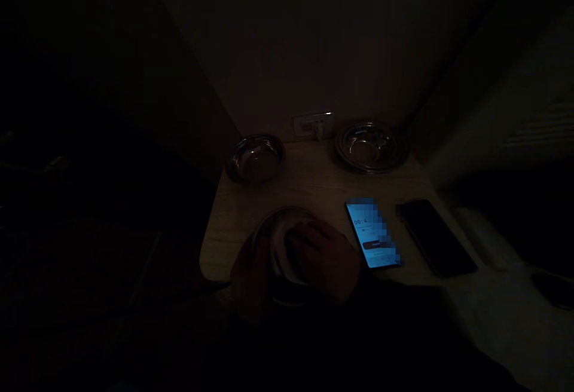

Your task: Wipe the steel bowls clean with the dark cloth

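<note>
A round shiny metal dish point(278, 248) is at the near edge of the small wooden table; the dark hides whether it is a plate or a bowl. Its left rim is gripped by my left hand point(250, 275), thumb along the inner side. My right hand point(326, 256) reaches over the dish from the right, fingers bent down into it. What those fingers pinch, if anything, is lost in shadow.
A metal bowl point(255, 160) stands at the back left of the table point(309, 183), and stacked metal dishes point(371, 147) at the back right. A lit phone point(372, 233) and a dark phone point(439, 238) lie right of my hands. Behind is a wall socket point(313, 124) with a plug.
</note>
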Motion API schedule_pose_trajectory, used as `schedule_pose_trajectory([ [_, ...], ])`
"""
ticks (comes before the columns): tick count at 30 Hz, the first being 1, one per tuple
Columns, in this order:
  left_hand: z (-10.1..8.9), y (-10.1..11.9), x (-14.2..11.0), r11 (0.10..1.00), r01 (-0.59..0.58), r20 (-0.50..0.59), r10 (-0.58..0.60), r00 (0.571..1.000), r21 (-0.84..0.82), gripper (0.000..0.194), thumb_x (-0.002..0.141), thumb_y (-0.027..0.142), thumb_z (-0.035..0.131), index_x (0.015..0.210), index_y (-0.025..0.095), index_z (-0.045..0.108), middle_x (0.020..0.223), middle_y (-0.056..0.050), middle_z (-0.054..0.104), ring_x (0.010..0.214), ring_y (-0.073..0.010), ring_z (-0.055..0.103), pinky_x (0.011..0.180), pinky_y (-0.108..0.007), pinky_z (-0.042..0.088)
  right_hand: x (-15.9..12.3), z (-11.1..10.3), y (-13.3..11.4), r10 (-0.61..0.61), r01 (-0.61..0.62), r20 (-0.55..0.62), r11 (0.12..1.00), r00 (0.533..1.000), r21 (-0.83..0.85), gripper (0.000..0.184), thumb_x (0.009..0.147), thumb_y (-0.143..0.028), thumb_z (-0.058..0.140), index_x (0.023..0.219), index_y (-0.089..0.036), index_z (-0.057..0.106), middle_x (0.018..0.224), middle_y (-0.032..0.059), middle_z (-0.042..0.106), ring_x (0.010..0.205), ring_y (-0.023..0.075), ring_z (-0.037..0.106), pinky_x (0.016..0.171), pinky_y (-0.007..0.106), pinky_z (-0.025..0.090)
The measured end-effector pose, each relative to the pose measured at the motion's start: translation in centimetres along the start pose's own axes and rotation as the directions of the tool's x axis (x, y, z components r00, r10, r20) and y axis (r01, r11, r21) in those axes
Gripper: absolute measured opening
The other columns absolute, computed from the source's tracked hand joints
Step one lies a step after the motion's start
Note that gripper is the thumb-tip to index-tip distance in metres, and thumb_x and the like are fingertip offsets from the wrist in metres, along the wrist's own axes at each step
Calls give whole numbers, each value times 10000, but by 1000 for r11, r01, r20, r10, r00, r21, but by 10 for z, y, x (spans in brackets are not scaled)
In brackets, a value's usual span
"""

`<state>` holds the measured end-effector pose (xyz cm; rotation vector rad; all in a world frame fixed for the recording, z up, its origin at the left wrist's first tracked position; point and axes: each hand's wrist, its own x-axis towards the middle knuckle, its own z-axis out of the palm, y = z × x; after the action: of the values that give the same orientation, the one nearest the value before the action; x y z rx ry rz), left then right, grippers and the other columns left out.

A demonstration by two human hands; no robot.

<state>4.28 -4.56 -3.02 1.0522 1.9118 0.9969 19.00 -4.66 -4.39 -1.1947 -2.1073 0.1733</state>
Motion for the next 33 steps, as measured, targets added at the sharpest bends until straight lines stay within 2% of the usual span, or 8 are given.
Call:
schedule_pose_trajectory([
  [5,0,6,-2,999,-24,-32,25,999,23,343,792,353,511,1033,158,660,1066,-91,665,981,-229,606,851,-332,472,2,-1,-2,-12,13,-21,999,1000,31,176,817,-176,580,970,-172,666,1021,51,678,913,226,546,746,360,512],
  [8,1,7,-2,999,31,-42,-30,999,26,360,801,370,501,1045,155,654,1077,-96,660,988,-233,606,841,-330,477,3,-2,-2,12,-12,-19,1000,1000,-7,177,819,-167,568,965,-162,668,1019,60,679,903,232,543,717,360,515],
  [11,2,5,-3,996,81,-54,-79,995,29,402,797,415,506,1083,163,635,1084,-96,655,991,-241,603,844,-342,473,3,-2,-2,-24,24,-5,999,1000,26,192,843,-183,542,994,-171,660,1022,54,678,916,219,546,729,349,513],
  [20,4,8,-7,998,60,-74,-60,995,-4,390,790,411,515,1069,169,640,1083,-84,656,984,-229,603,830,-313,472,4,-3,0,-25,27,-58,999,998,21,201,841,-187,535,996,-165,662,1040,58,674,926,227,547,755,367,512],
  [25,7,5,-7,994,106,-97,-108,989,-23,409,768,438,538,1083,194,629,1077,-70,659,987,-239,602,848,-335,462,4,-4,-1,-27,28,-75,1000,997,12,199,858,-180,511,988,-183,662,1005,52,683,921,211,560,735,342,510],
  [29,8,4,-8,996,82,-114,-85,990,-27,410,763,427,546,1085,185,623,1114,-75,641,1051,-246,572,924,-351,422,5,-3,-1,-3,2,-92,1000,996,-8,184,847,-183,533,976,-180,666,1008,74,675,930,221,564,762,359,508],
  [33,9,1,-9,994,100,-118,-104,988,-42,431,758,437,549,1100,183,612,1092,-81,648,1014,-249,591,881,-356,451,7,-3,-1,-31,34,-96,999,995,34,188,849,-172,528,978,-180,665,996,64,676,909,204,566,778,343,506],
])
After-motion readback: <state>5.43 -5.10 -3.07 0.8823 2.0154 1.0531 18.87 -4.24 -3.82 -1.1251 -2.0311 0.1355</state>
